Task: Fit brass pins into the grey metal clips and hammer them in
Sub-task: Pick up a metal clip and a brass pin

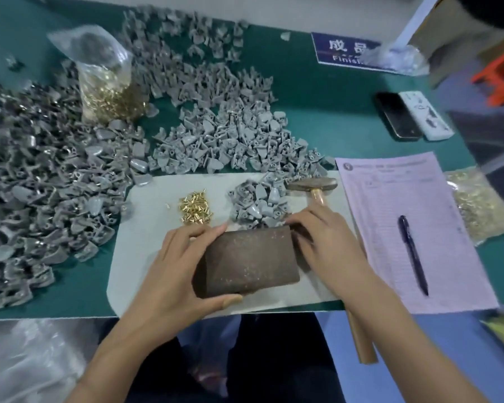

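A rusty brown metal block (249,261) lies on a pale grey mat (146,257) near the table's front edge. My left hand (176,266) grips its left side, thumb under the near edge. My right hand (323,239) holds its right end, fingers at the far corner. Just beyond the block sit a small heap of brass pins (195,207) and a small heap of grey metal clips (258,203). A hammer (313,186) lies right of the clips, its wooden handle running under my right forearm and past the table edge.
Large piles of grey clips (47,181) cover the green table at left and behind. A plastic bag of brass pins (111,91) stands at the back left. At right lie a pink form (405,228) with a pen (413,254), another pin bag (477,207), a phone (397,114) and a blue sign (344,50).
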